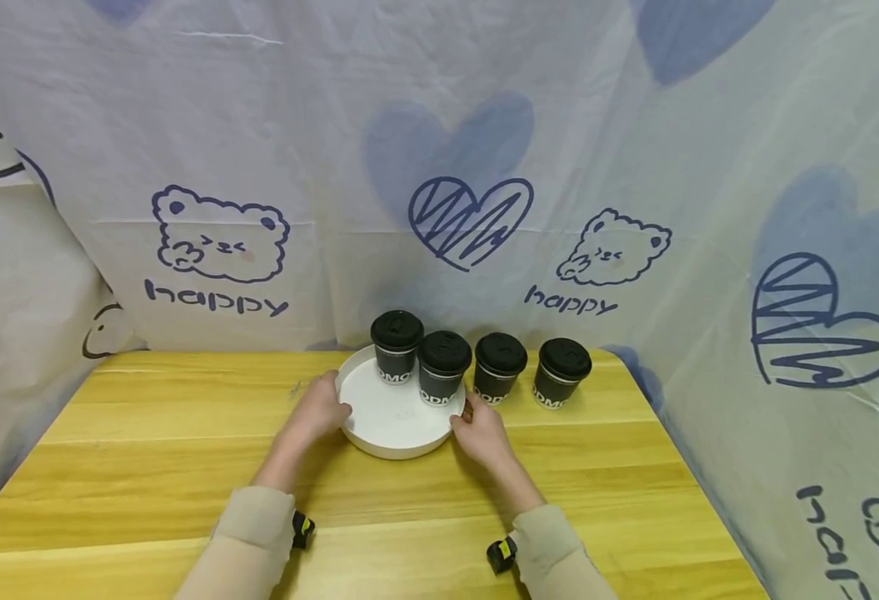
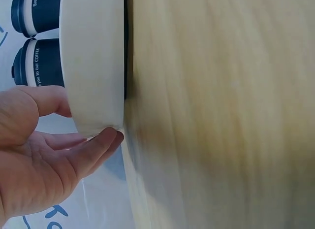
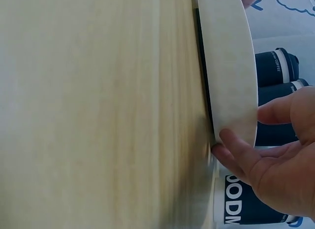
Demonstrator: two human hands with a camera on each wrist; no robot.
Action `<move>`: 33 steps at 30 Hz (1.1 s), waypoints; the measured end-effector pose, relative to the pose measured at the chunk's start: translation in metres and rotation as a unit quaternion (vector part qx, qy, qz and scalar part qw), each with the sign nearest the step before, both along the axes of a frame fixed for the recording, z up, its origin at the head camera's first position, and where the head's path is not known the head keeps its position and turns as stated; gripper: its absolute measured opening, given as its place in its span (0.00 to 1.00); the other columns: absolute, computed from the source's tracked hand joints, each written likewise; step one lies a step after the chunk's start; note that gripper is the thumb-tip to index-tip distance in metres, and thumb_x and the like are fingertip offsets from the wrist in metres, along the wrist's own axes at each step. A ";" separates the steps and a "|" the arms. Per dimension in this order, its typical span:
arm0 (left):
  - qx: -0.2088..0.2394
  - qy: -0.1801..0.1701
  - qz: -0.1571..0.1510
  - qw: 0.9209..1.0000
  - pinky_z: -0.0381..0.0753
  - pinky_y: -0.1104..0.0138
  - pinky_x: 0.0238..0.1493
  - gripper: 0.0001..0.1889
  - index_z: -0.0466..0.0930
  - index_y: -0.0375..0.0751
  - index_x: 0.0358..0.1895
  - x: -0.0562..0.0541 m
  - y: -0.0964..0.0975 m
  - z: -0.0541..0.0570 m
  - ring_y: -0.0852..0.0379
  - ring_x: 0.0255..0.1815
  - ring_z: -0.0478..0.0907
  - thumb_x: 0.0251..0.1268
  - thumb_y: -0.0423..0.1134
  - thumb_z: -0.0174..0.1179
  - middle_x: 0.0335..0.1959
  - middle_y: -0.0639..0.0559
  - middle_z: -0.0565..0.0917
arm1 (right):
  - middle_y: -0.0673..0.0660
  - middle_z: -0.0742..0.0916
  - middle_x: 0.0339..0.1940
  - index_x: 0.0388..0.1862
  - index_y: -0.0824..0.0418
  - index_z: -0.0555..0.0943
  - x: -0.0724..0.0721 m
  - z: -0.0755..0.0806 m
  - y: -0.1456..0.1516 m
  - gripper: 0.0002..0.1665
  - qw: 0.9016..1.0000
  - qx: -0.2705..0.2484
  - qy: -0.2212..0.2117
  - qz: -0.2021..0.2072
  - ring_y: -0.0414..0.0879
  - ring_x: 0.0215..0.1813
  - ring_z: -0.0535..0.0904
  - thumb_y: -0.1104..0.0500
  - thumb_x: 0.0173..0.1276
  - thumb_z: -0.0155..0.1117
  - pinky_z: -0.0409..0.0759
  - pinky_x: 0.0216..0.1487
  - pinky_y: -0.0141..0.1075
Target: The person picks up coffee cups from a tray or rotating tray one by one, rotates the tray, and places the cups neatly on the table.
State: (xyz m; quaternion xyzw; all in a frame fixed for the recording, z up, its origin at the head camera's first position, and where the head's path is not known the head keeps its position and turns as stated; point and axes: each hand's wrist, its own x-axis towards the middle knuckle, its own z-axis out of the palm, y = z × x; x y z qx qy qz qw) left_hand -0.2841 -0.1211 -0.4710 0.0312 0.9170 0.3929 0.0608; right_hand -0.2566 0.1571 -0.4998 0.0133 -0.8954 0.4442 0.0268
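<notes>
A round white tray with a low wall is at the far middle of the table, held from both sides. My left hand grips its left edge, thumb at the rim and fingertips low on the outer wall. On the opposite side my right hand pinches the edge the same way. Two dark paper coffee cups with black lids stand upright on the tray, a rear one and a front one. Whether the tray touches the table is unclear; a dark strip shows along its underside in both wrist views.
Right of the tray, two more lidded cups stand upright on the wooden table: a nearer one close to my right hand, and another farther right. A white printed cloth hangs behind the table's back edge.
</notes>
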 end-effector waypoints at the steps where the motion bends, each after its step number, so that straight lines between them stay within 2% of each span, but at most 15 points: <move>1: 0.002 0.003 0.000 1.000 0.67 0.41 0.73 0.37 0.58 0.14 0.72 0.000 0.000 0.000 0.26 0.69 0.69 0.59 0.25 0.58 0.68 0.17 0.69 | 0.72 0.82 0.65 0.72 0.77 0.69 0.001 0.001 0.000 0.33 1.000 0.001 0.000 -0.001 0.61 0.66 0.79 0.64 0.71 0.62 0.78 0.66 0.52; 8: 0.026 0.015 0.000 1.000 0.76 0.43 0.65 0.31 0.66 0.13 0.65 0.004 0.000 0.000 0.33 0.57 0.78 0.57 0.25 0.59 0.58 0.20 0.78 | 0.70 0.84 0.62 0.73 0.73 0.71 0.006 0.007 0.000 0.35 1.000 0.011 -0.005 0.003 0.59 0.62 0.80 0.61 0.70 0.67 0.78 0.66 0.52; 11: 0.041 0.013 0.003 0.999 0.78 0.43 0.63 0.30 0.67 0.13 0.64 0.007 0.001 0.000 0.36 0.53 0.78 0.56 0.24 0.59 0.55 0.22 0.79 | 0.67 0.86 0.59 0.73 0.71 0.71 0.009 0.010 -0.001 0.36 1.000 0.023 -0.007 0.010 0.55 0.57 0.81 0.60 0.69 0.69 0.78 0.65 0.52; 15: 0.049 0.008 0.010 0.999 0.78 0.43 0.64 0.31 0.66 0.13 0.64 0.011 0.003 0.000 0.36 0.53 0.78 0.56 0.24 0.60 0.56 0.22 0.78 | 0.63 0.87 0.46 0.71 0.71 0.73 0.014 0.014 -0.003 0.35 0.999 0.030 -0.009 0.018 0.53 0.47 0.78 0.59 0.69 0.71 0.80 0.56 0.49; 18: 0.050 0.007 0.015 0.999 0.76 0.43 0.65 0.32 0.65 0.13 0.65 0.013 0.003 0.001 0.34 0.57 0.77 0.57 0.24 0.60 0.58 0.21 0.77 | 0.59 0.83 0.36 0.69 0.70 0.74 0.017 0.016 -0.003 0.33 0.999 0.035 -0.008 0.024 0.52 0.42 0.76 0.58 0.69 0.71 0.78 0.48 0.46; 22: 0.051 0.010 0.014 0.999 0.76 0.42 0.66 0.31 0.65 0.13 0.65 0.013 0.003 0.001 0.33 0.58 0.77 0.57 0.24 0.59 0.58 0.21 0.77 | 0.59 0.81 0.33 0.69 0.70 0.74 0.018 0.017 -0.004 0.33 0.999 0.037 -0.007 0.026 0.53 0.41 0.75 0.58 0.69 0.70 0.76 0.45 0.46; 26: 0.049 0.014 0.012 0.999 0.77 0.43 0.64 0.30 0.67 0.14 0.65 0.011 0.002 0.000 0.36 0.54 0.77 0.56 0.24 0.59 0.57 0.22 0.78 | 0.67 0.87 0.48 0.72 0.72 0.72 0.016 0.016 -0.004 0.34 1.000 0.026 -0.008 0.015 0.56 0.52 0.82 0.60 0.71 0.67 0.81 0.58 0.48; 29: 0.052 0.008 0.012 0.999 0.77 0.44 0.64 0.31 0.67 0.15 0.66 0.011 0.002 -0.001 0.36 0.55 0.77 0.57 0.23 0.59 0.58 0.22 0.78 | 0.70 0.84 0.62 0.73 0.74 0.71 0.014 0.014 -0.003 0.34 1.000 0.016 -0.011 0.008 0.60 0.63 0.81 0.62 0.71 0.64 0.79 0.66 0.51; 33: 0.056 -0.003 0.010 0.998 0.75 0.43 0.67 0.33 0.64 0.14 0.68 0.009 0.000 -0.001 0.32 0.60 0.76 0.59 0.23 0.59 0.62 0.20 0.75 | 0.71 0.83 0.65 0.73 0.74 0.70 0.011 0.011 -0.002 0.33 1.000 0.013 -0.020 0.003 0.61 0.65 0.81 0.63 0.72 0.61 0.79 0.66 0.50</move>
